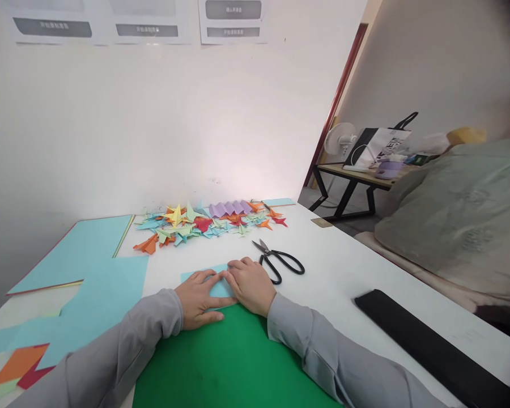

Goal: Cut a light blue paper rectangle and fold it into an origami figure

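A white table (318,283) spreads widest, the small blue paper (221,290) lying on it as the clock's centre. At 2 o'clock, beyond it, stands a wood-topped table (352,174). A green sheet (233,362) reaches down to 6 o'clock, its far edge meeting the small blue paper. Large blue sheets (110,289) lie at 9, and a long black bar (429,347) between 3 and 4. On the wood-topped table sit a white-and-black bag (380,144), its inside hidden, and a lilac container (390,170) with something whitish at its top, too blurred to name. Folded coloured papers (204,224) heap together at 12. The right hand (253,286), at 3, rests on the small blue paper with curved fingers; whether they pinch it I cannot tell. The left hand (198,300), at 8, presses it with fingers spread flat. Black-handled scissors (268,251) lie between 2 and 3, blades parted.
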Available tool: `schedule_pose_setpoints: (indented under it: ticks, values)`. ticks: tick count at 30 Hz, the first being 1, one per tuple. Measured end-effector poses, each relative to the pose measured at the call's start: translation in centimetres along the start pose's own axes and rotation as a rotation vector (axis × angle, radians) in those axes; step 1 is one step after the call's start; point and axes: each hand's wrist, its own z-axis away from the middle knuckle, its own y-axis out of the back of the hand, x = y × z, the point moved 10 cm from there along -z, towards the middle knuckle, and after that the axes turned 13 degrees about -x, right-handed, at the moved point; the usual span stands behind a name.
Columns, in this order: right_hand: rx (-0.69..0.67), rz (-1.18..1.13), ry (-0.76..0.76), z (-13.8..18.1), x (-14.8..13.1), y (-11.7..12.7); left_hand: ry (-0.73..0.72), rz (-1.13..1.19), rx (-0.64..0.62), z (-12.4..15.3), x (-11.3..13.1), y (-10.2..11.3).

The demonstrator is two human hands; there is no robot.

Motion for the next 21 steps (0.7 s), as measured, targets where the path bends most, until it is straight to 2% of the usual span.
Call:
schedule_pose_setpoints:
  ticks: [10,18,21]
  values:
    - [0.006,-0.017,0.033,0.4,0.0,-0.6,0.016,-0.046,0.087,0.8,1.1,1.3]
    - [-0.026,-0.028,0.134,0.9,-0.3,-1.2,-0.032,-0.3,0.354,2.2,3.1,3.6]
    - [-0.048,-0.015,0.219,1.1,-1.1,-1.6,0.014,-0.261,0.487,3.0,2.6,5.1]
